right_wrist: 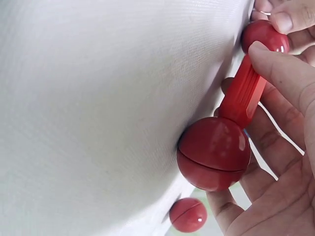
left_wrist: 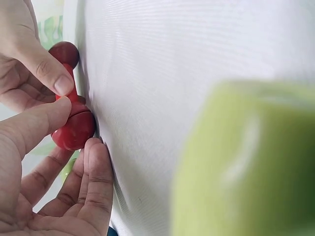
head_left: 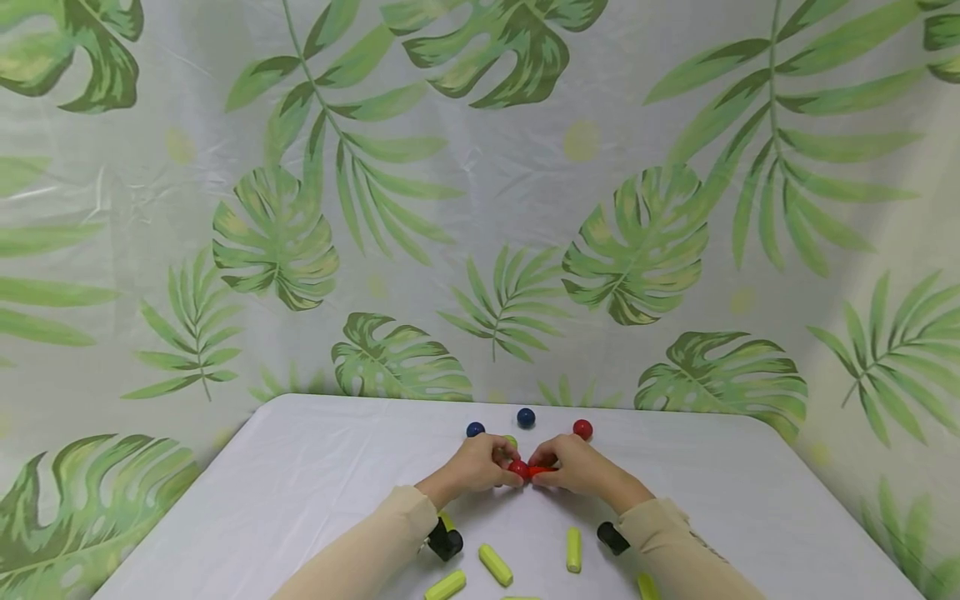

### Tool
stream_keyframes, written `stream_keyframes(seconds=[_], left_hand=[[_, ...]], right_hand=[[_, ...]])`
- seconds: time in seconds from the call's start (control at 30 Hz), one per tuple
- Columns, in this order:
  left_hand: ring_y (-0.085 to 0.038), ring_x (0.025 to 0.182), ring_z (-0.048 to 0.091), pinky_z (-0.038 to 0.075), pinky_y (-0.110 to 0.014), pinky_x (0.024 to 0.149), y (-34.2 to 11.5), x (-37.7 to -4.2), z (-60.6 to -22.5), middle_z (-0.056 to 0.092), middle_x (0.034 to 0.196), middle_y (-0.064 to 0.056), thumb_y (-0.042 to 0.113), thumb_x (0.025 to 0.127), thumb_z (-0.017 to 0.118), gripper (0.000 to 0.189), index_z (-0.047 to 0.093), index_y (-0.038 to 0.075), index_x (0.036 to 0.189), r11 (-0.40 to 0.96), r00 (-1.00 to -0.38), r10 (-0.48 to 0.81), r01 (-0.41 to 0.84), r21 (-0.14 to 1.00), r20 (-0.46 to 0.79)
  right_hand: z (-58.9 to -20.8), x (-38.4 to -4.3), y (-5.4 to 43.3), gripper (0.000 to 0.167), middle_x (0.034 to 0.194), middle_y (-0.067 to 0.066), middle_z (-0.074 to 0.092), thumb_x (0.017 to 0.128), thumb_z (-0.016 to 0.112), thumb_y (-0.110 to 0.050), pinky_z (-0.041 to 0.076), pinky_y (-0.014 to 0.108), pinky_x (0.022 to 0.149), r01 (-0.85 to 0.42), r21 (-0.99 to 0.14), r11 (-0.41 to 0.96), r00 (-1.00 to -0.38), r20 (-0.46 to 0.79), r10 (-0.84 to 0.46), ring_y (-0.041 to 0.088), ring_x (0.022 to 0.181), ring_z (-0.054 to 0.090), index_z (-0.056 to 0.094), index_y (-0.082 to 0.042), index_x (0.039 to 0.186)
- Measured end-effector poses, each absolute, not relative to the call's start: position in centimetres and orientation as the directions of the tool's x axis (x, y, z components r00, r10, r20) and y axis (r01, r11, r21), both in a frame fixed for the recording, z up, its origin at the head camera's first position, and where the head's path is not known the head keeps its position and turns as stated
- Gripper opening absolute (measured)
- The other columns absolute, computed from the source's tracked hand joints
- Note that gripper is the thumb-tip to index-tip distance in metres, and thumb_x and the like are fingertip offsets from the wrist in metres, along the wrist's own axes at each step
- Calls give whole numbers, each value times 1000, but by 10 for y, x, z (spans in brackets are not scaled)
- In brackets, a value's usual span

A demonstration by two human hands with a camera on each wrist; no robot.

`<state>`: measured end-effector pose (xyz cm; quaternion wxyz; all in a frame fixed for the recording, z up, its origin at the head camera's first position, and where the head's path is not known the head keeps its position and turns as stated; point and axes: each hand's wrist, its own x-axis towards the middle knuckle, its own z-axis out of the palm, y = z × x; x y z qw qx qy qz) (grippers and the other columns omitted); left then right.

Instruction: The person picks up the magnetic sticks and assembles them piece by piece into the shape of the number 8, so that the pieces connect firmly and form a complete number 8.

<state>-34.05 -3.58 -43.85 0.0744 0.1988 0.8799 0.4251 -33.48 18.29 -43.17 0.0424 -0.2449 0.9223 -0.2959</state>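
My left hand (head_left: 478,462) holds a glossy red ball (right_wrist: 266,37) between thumb and fingers, low over the white table (head_left: 360,442). From that ball a short ridged red rod (right_wrist: 243,93) runs to a second red ball (right_wrist: 214,152) at its other end, making a dumbbell shape. My right hand (head_left: 576,465) pinches the rod, thumb close to the first ball and other fingers behind. The two hands nearly meet, and in the head view they hide most of the piece. A seam line circles the second ball.
Behind the hands lie two dark blue balls (head_left: 526,418), another red ball (head_left: 582,429) and a partly hidden green ball (head_left: 512,440). Several yellow-green rods (head_left: 495,565) are scattered near the front. A leaf-printed curtain (head_left: 495,208) hangs beyond the table's back edge.
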Motion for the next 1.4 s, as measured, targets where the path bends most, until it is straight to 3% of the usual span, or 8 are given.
stream_keyframes(seconds=[0.5,0.83,1.07,1.4], left_hand=[[-12,75,58,47,-22,65,-40,-338,-433,67,86,-3,10,86,89,25,75,8,107,552,-903,430,285,783,25],[-10,67,63,52,-22,62,-49,-338,-427,69,85,-2,9,87,87,28,75,5,112,533,-900,436,273,801,17],[-9,70,58,47,-22,64,-63,-331,-418,68,81,0,14,85,88,30,76,2,110,605,-888,454,365,707,69],[-9,74,57,49,-25,67,-89,-308,-416,65,84,2,17,87,89,25,75,5,104,667,-859,500,462,585,109]], right_hand=[[-433,-336,179,14,91,-4,75,91,86,-14,52,22,75,-425,-545,722,-881,65,-469,11,82,59,82,-10,104],[-434,-336,179,14,91,-4,75,91,86,-15,51,22,74,-425,-534,731,-885,75,-460,11,82,58,83,-10,104],[-434,-335,178,15,91,-3,74,90,87,-13,53,25,76,-409,-524,747,-896,76,-437,14,83,58,82,-10,104],[-433,-332,177,16,94,-3,76,89,88,-13,55,27,79,-401,-505,764,-904,82,-420,14,86,60,83,-11,104]])
